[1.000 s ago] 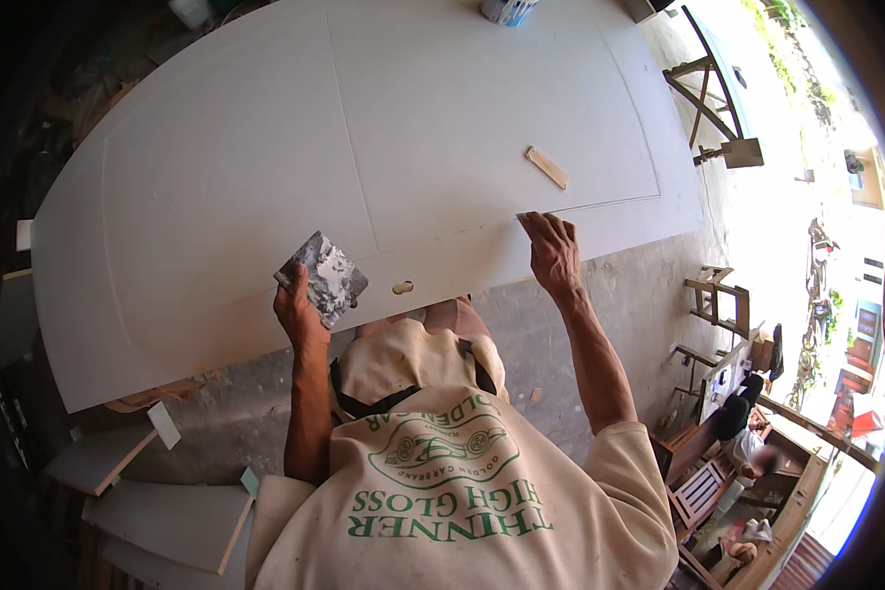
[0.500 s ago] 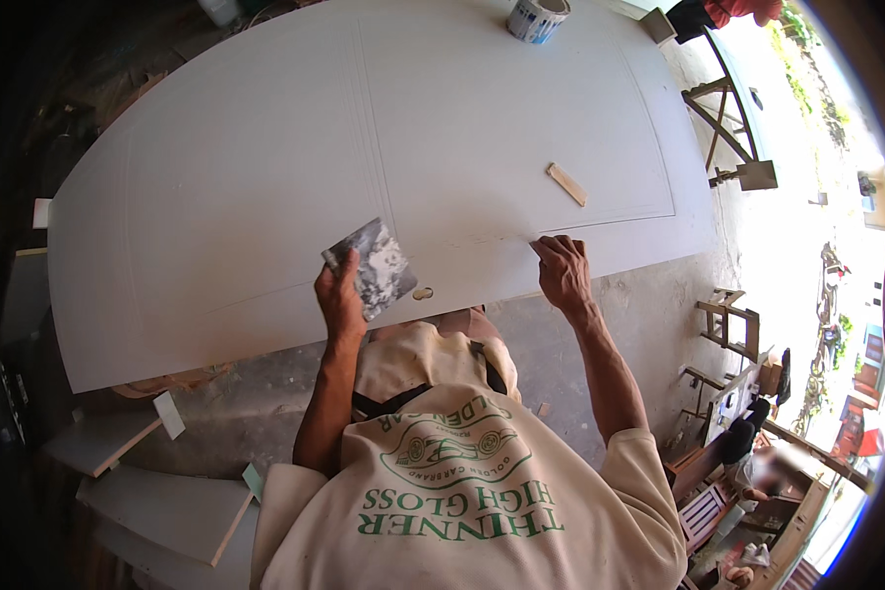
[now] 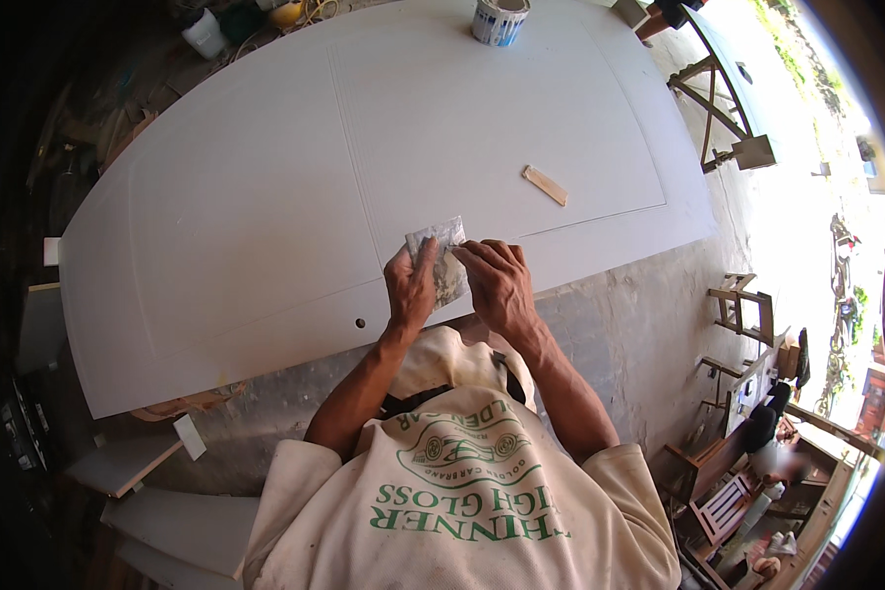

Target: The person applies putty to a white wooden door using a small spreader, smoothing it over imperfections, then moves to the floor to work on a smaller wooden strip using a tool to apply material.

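Lettering in bold green stretches upside down over the cream shirt (image 3: pixel 521 521) at the bottom centre of the frame, with an outlined car drawn among the words. I see the wearer's two bare hands meeting at the middle of the frame, just above the near edge of a broad, pale panel (image 3: pixel 236 197). Between them is a small grey plate (image 3: pixel 449 280), smeared with paler and darker patches. The left hand (image 3: pixel 410 290) grips it by its left side, thumb laid across the face. The right hand (image 3: pixel 501 290) has its fingers bent and drawn together, the tips at the plate's upper right part; whether they pinch anything I cannot tell.

Right of centre, a flat strip of bare wood (image 3: pixel 545 186) lies slantwise on the panel, well apart from the hands. At the top of the frame stands a round can (image 3: pixel 501 22) with a blue and white label, its print too small for me to read. Thin lines mark the panel's surface, and a dark round hole (image 3: pixel 361 323) sits near its close edge, left of the hands. Grey boards (image 3: pixel 182 521) lie at lower left; a wooden stool (image 3: pixel 742 300) stands at right.
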A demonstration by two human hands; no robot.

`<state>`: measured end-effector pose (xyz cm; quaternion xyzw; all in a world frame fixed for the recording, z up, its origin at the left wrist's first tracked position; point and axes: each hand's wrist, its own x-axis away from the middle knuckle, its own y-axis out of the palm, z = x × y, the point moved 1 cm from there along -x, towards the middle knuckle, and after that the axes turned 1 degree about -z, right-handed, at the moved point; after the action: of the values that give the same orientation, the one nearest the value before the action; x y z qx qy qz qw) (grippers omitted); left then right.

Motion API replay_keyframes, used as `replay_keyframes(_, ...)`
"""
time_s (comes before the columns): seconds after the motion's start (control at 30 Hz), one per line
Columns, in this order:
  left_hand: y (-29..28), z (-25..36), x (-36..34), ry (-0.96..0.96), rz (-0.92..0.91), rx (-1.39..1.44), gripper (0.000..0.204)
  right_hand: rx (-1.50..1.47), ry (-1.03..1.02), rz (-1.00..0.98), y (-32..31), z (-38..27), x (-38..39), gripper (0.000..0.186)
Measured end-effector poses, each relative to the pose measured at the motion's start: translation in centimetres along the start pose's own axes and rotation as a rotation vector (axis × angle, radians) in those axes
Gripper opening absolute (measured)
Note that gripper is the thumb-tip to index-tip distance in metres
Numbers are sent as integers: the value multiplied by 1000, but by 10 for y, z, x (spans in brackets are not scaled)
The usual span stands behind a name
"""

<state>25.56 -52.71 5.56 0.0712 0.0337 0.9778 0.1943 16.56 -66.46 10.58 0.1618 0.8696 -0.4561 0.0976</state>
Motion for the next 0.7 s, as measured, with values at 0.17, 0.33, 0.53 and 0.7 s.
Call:
replay_keyframes(0.17,27,-24,10,-34,29,-63,36,-3,21,-125,-27,20,11,33)
replay_keyframes(0.33,34,-25,0,-54,80,48,27,20,99,-197,-50,73,34,28)
replay_keyframes(0.53,-5,-32,-18,-42,316,188,30,349,49,49,-39,152,44,39)
replay_keyframes(0.7,-23,-29,-4,-94,399,246,30,448,-51,-69,-21,162,55,38)
